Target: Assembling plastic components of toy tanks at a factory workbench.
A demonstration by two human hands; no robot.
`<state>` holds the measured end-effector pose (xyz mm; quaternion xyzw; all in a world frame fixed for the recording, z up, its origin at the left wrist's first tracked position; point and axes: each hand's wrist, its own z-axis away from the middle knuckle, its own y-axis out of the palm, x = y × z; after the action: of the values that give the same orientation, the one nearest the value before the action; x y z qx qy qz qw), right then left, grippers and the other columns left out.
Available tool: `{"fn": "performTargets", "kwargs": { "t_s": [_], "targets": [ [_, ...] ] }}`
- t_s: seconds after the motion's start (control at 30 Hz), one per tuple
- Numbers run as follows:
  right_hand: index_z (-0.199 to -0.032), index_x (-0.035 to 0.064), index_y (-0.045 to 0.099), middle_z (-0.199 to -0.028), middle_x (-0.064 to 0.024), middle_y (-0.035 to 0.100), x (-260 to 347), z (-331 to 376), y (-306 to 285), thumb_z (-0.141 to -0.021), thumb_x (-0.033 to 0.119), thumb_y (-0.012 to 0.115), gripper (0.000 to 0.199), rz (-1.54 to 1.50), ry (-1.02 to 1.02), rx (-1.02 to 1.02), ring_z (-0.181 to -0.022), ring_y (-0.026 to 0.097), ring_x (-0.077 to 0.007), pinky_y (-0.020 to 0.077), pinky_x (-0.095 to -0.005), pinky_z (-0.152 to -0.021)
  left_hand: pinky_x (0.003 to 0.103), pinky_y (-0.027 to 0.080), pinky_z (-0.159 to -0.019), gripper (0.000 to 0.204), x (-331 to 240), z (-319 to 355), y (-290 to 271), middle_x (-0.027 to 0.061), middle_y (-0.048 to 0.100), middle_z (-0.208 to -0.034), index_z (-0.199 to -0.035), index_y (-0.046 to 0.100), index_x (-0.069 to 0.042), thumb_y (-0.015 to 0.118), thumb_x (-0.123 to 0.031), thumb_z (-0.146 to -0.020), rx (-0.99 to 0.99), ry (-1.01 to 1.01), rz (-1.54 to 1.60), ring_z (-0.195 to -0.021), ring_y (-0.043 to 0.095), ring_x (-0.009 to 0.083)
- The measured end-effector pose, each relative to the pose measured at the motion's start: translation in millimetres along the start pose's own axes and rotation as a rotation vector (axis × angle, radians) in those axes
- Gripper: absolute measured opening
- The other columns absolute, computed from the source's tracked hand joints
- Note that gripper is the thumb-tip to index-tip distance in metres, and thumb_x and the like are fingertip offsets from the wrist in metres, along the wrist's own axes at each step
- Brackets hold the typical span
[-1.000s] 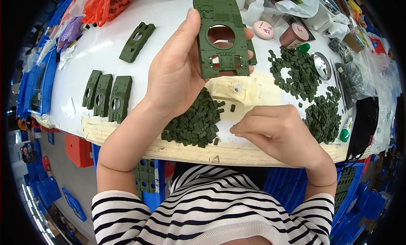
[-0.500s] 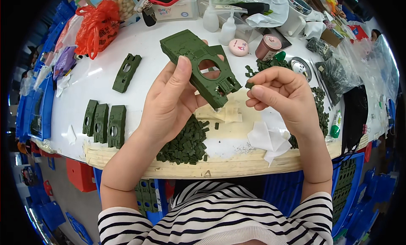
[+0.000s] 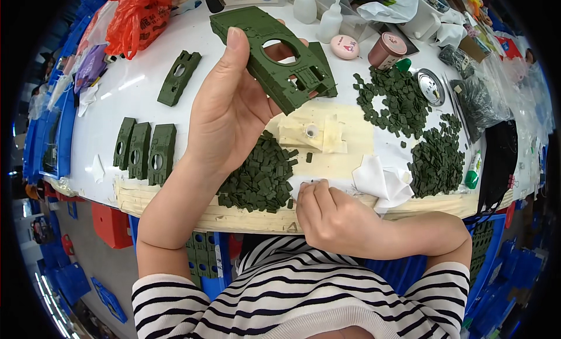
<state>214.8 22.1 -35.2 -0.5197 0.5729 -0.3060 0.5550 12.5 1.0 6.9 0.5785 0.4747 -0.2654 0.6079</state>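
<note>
Raised over the table, a dark green plastic model tank hull [image 3: 273,75] with a round hole rests in my left hand [image 3: 219,105], thumb along its side. Another green part [image 3: 325,70] shows partly behind it; whether my fingers hold that too is unclear. My right hand [image 3: 339,219] is down at the table's front edge with its fingers curled together. A tiny dark bit shows by those fingertips, and what lies inside them is hidden. A heap of small green pieces [image 3: 257,178] lies left of that hand, and a crumpled white tissue [image 3: 383,184] to its right.
Several similar green hulls [image 3: 140,149] stand at the left. Beyond the right hand is a tan taped fixture [image 3: 311,131]. More green pieces [image 3: 397,99] spread at the right, near a round metal lid [image 3: 431,86]. White squeeze bottles [image 3: 330,22] and a red bag [image 3: 137,20] stand far back.
My right hand has moved from beside the hull, where it pinched a small green piece, down to the table's front edge. The hull has shifted slightly up and left in the picture.
</note>
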Motion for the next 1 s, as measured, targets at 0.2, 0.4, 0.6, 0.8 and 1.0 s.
{"fn": "performTargets", "kwargs": {
  "t_s": [0.2, 0.4, 0.6, 0.8, 1.0],
  "targets": [
    [-0.089, -0.0167, 0.066, -0.078, -0.0232, 0.065, 2, 1, -5, -0.067, 0.009, 0.059, 0.035, 0.019, -0.04, 0.048, -0.074, 0.067, -0.0295, 0.0545, -0.0271, -0.06, 0.042, 0.051, -0.099, 0.063, 1, -2, 0, 0.0208, 0.052, -0.132, -0.141, 0.034, 0.0, 0.029, -0.049, -0.102, -0.035, 0.013, -0.005, -0.12, 0.055, 0.0307],
    [-0.089, -0.0176, 0.065, -0.079, -0.0249, 0.065, 5, 2, -4, -0.065, 0.01, 0.059, 0.037, -0.006, -0.033, 0.056, -0.075, 0.067, -0.0315, 0.0553, -0.029, -0.061, 0.043, 0.052, -0.099, 0.062, 1, -2, 0, 0.0213, 0.052, -0.131, -0.14, 0.035, 0.001, 0.029, -0.048, -0.102, -0.035, 0.027, -0.011, -0.12, 0.055, 0.0319],
    [-0.086, -0.017, 0.066, -0.08, -0.0257, 0.065, 3, 2, -2, -0.064, 0.013, 0.058, 0.038, -0.069, -0.029, 0.036, -0.073, 0.065, -0.0335, 0.0538, -0.0295, -0.058, 0.043, 0.051, -0.1, 0.061, 1, -2, 1, 0.0213, 0.052, -0.131, -0.14, 0.035, 0.001, 0.028, -0.048, -0.102, -0.025, 0.041, -0.009, -0.12, 0.055, 0.0324],
    [-0.071, -0.0095, 0.065, -0.077, -0.0227, 0.062, 1, 3, 2, -0.063, 0.013, 0.059, 0.025, -0.178, 0.028, -0.018, -0.072, 0.063, -0.0323, 0.0483, -0.0274, -0.051, 0.043, 0.051, -0.1, 0.062, 1, -2, 0, 0.0212, 0.051, -0.131, -0.14, 0.035, 0.001, 0.028, -0.048, -0.102, -0.02, 0.03, -0.005, -0.121, 0.054, 0.0324],
    [-0.07, -0.0014, 0.063, -0.074, -0.0112, 0.061, -34, -1, -14, -0.068, 0.006, 0.063, 0.008, -0.489, 0.278, -0.209, -0.068, 0.064, -0.0182, 0.0476, -0.0256, -0.049, 0.045, 0.049, -0.102, 0.062, 2, -3, -2, 0.0214, 0.049, -0.134, -0.14, 0.034, 0.001, 0.028, -0.047, -0.102, -0.024, 0.035, 0.048, -0.123, 0.053, 0.0318]
  ]
}}
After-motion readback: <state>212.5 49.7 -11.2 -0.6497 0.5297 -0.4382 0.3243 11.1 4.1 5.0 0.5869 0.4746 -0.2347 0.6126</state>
